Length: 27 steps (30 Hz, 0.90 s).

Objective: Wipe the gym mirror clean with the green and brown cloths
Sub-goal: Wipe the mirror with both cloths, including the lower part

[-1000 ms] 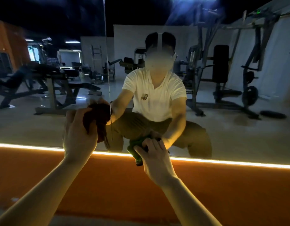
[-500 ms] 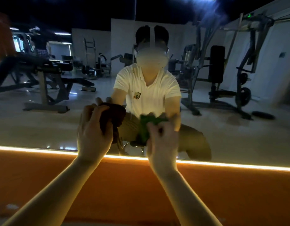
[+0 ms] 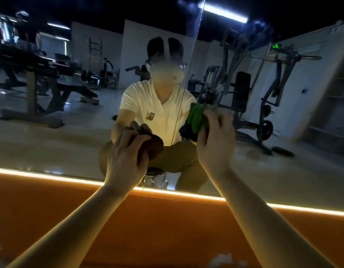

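Our right hand (image 3: 215,146) grips the green cloth (image 3: 196,118), bunched upright against the mirror (image 3: 70,144); our left hand (image 3: 126,159) clutches the balled brown cloth (image 3: 151,147).

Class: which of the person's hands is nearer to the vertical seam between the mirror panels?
Right. The right hand, holding the green cloth, is just right of the seam; the left hand, with the brown cloth, sits farther to its left.

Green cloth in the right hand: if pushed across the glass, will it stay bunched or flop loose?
The green cloth looks soft: it is crumpled under the right hand. A dark end droops below, so it may trail.
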{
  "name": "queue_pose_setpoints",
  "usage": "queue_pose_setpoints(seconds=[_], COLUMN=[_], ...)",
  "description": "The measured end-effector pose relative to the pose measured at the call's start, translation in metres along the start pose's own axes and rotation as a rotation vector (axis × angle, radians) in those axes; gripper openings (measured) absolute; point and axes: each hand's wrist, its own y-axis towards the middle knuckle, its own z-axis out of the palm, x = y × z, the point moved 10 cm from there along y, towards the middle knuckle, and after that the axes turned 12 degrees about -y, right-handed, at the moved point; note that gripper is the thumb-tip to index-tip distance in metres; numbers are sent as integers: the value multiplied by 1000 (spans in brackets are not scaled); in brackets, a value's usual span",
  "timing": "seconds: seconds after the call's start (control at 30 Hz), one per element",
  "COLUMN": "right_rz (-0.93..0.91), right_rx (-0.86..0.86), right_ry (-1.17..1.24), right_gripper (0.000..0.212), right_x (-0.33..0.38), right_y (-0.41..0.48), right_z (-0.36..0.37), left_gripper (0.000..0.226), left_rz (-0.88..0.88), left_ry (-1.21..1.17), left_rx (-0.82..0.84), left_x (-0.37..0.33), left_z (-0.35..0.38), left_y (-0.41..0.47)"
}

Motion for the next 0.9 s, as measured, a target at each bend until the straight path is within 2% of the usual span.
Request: queue_pose_setpoints(seconds=[0.07,0.2,0.3,0.37,0.47,0.57,0.7,0.8,0.9], right_rz=[-97,-566,-777,-710,-351,-124,-99,-105,-208], right_rx=[53,282,451,383,148,17,65,69,86], right_ry=[4,2,-54,-33,57,32,55,67,65], right_gripper=[32,45,52,46,33,39,41,36,31], right_x=[22,72,84,79,49,31,39,47,68], right_y=[-34,-122,-154,-131,-67,-39,-47,-49,-59], right_z=[21,57,72,61,27,9,18,23,30], left_gripper=[33,30,29,31,30,37,47,32,29], left_rz=[22,83,62,21,-30,-130,-226,-238,-195], left_ry=[22,99,163,181,223,283,294,287,321], left_rx=[15,80,59,46,36,59,78,18,60], left_x=[-2,-1,6,9,11,13,5,1,6], left_z=[0,-6,-15,-22,-35,-45,-56,-79,-89], left_y=[-1,-5,-9,-11,-11,-8,4,11,6])
